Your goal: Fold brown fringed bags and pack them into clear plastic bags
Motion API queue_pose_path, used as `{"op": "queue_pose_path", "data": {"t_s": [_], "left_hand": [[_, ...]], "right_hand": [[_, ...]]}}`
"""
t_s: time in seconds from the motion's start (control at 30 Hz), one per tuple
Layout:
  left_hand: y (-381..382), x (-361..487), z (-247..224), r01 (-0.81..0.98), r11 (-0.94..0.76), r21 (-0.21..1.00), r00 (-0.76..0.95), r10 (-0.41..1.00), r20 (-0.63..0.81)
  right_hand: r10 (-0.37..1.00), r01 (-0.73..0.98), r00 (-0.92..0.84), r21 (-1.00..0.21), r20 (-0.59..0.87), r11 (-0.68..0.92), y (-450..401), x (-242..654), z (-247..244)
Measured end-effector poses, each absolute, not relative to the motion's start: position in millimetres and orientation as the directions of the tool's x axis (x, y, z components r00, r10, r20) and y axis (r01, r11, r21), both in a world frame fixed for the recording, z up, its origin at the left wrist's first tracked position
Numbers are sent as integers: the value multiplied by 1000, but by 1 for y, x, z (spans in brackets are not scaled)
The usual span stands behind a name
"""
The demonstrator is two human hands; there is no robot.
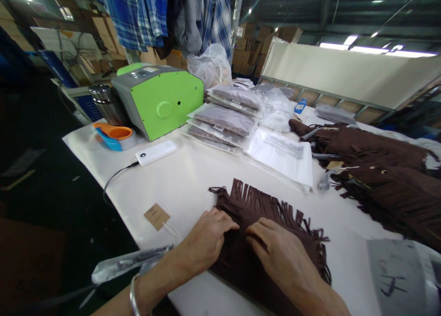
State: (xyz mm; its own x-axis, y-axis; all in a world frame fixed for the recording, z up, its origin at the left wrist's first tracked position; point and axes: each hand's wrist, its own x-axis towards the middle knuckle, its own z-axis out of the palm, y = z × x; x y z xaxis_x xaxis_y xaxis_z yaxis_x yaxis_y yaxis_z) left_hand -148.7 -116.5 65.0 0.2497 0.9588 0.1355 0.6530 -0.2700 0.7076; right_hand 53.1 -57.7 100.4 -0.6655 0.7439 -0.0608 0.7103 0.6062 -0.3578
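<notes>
Dark brown fringed fabric (255, 270) lies folded on the white table (158, 183), its fringe spread along the far and right edges. On its left part rests my left hand (210, 233), fingers curled together at the cloth; whether they pinch it is hidden. My right hand (272, 242) lies on the middle of the cloth, its fingers bent and close to the left hand's fingertips, thumb beneath them. A brown paper tag (156, 216) with a white string lies left of the cloth.
A green and grey machine (165, 100), a steel flask (106, 104), an orange tape holder (113, 131) and a white power bank (156, 152) stand at the left back. Bagged garments (223, 118) are stacked behind the cloth. More brown fringed garments (372, 146) lie right.
</notes>
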Motion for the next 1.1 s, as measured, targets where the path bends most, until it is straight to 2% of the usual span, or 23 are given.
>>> {"op": "queue_pose_path", "data": {"t_s": [0.1,0.2,0.3,0.37,0.43,0.53,0.67,0.73,0.8,0.9,0.97,1.03,1.1], "left_hand": [[-118,-165,71,546,-256,798,142,967,212],[-124,-188,63,680,-132,721,-26,979,204],[-139,-195,44,843,-161,513,116,986,119],[-151,-188,34,888,-234,397,220,972,82],[-159,-176,28,911,-269,311,248,963,106],[-159,-156,20,930,-282,235,245,954,173],[-148,-129,8,929,-302,214,255,941,221],[-144,-115,10,918,-312,246,252,936,245],[-142,-103,23,865,-359,350,285,926,246],[-141,-100,57,670,-367,645,296,929,221],[-140,-114,79,536,-274,799,172,961,215],[-139,-137,93,505,-186,843,-8,976,220],[-140,-160,95,591,-150,792,-104,960,259]], "right_hand": [[755,724,-654,-328,-45,607,-62,57,105],[767,706,-640,-355,52,613,-59,67,105],[757,674,-619,-355,208,648,-59,78,90],[736,671,-613,-303,289,677,-62,83,70],[695,664,-643,-219,322,715,-67,85,50],[638,647,-692,-100,338,756,-73,82,26],[620,656,-686,-47,380,754,-73,78,15],[614,653,-683,-47,395,756,-71,78,14],[607,642,-682,-63,408,764,-69,78,14],[613,618,-676,-138,409,774,-69,82,18],[633,602,-653,-222,416,767,-72,85,26],[658,582,-610,-314,442,750,-80,86,36],[672,544,-583,-395,457,741,-93,82,47]]}}
